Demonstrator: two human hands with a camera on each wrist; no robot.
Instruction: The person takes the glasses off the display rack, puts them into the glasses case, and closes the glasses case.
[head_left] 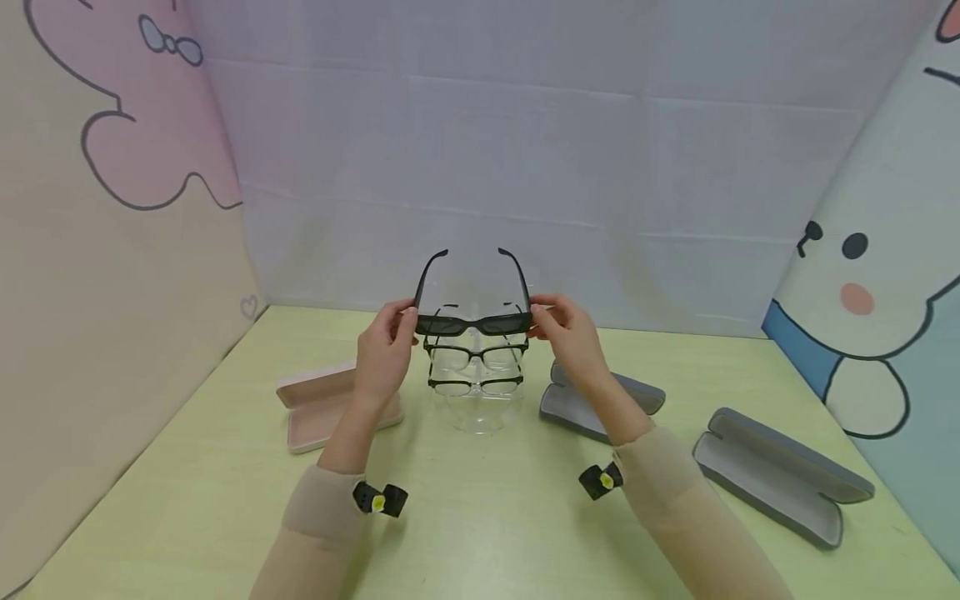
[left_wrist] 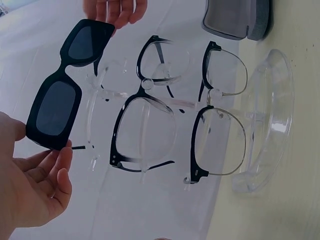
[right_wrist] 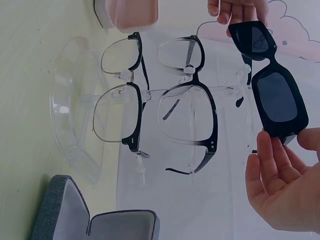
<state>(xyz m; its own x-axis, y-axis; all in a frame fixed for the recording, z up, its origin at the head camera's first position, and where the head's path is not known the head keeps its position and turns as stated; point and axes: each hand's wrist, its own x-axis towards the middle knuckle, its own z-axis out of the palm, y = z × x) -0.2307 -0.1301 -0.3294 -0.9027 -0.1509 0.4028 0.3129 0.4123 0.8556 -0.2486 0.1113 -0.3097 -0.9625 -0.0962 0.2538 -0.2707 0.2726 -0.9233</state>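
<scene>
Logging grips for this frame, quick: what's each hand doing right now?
Left hand: pinches one end of the black sunglasses.
Right hand: pinches the other end of the same sunglasses.

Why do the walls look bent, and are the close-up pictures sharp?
Head view: wide-angle distortion bows the wall panels and table edges; lighting is soft, shadows faint. Left wrist view: the sunglasses and clear stand are sharp, the left hand slightly soft. Right wrist view: crisp, with mild glare on the dark lenses.

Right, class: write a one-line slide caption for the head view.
Both hands, left hand and right hand, hold black sunglasses above a clear stand.
</scene>
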